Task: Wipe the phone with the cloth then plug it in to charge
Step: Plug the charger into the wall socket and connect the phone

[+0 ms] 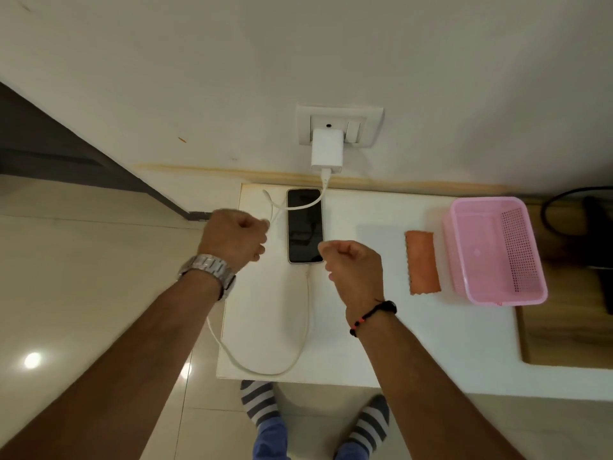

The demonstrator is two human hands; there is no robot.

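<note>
A black-screened phone [304, 225] lies face up on the white table [365, 343]. A white cable [306, 313] runs into its near end, loops over the table's front left edge and crosses the phone's far end up to a white charger [326, 151] in the wall socket [340, 126]. The orange cloth [423, 262] lies folded to the right of the phone. My left hand [234, 239] hovers curled just left of the phone with nothing in it. Loosely fisted and empty, my right hand [353, 263] hangs at the phone's near right corner.
A pink perforated plastic basket [494, 250] stands right of the cloth. A wooden surface [564, 336] and dark cables lie at the far right. The wall rises right behind the table. Tiled floor and my striped socks [260, 401] are below.
</note>
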